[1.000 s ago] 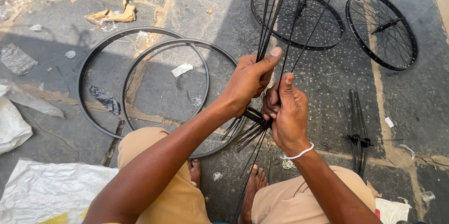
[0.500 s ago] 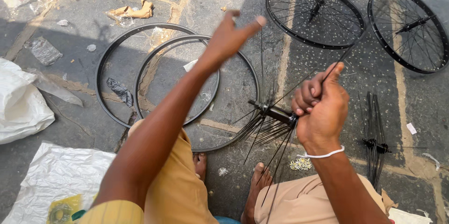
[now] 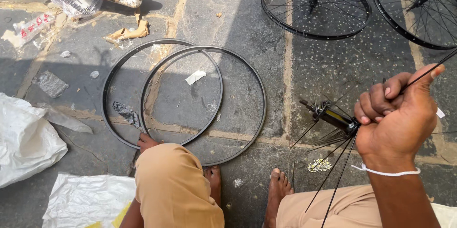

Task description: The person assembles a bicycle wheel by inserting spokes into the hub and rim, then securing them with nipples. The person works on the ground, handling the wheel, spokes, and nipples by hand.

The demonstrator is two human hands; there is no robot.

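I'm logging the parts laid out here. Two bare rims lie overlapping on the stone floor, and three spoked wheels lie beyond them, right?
Not quite: the head view shows two spoked wheels, not three. The two bare rims do lie overlapping on the stone floor.

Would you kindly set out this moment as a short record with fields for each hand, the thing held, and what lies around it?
Right hand: right hand, grip closed on thin black spokes
Left hand: reaches down to the nearer bare rim; only the fingers show past the knee
Held thing: wheel hub with loose spokes fanning out
Ground nearby: second bare rim overlapping the first
Farther off: two spoked wheels lying flat
Left side: white plastic bag
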